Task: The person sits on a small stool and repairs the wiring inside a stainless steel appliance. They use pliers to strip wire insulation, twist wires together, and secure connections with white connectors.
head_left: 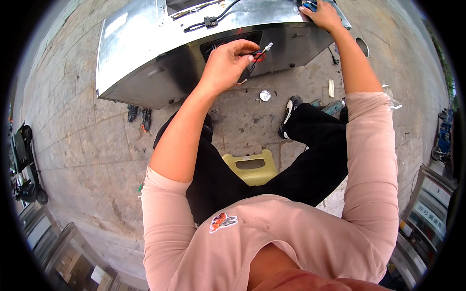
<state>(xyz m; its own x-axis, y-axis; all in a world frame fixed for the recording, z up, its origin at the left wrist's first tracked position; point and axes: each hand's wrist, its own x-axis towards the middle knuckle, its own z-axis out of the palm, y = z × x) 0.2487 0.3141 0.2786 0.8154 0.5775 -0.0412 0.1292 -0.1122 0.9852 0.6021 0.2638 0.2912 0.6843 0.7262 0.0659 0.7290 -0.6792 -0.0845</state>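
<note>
My left hand (227,63) is closed in a pinch on thin wires (256,56), red and dark ones, with a small white connector (268,47) sticking out past the fingertips. The wires come out beside a dark opening (208,48) in the front of a shiny metal cabinet (174,72). At the cabinet's far right corner, the thumb and fingers of my right hand (324,15) close around a blue tool (307,5). Its kind is hard to make out, as the hand and the picture's edge hide part of it.
A black cable with a switch block (210,22) lies on the cabinet top. On the paved ground are a round white lid (265,95), a pale strip (331,88), dark gloves (145,119) and a clear bottle (334,107). A yellow stool (233,162) is between my legs.
</note>
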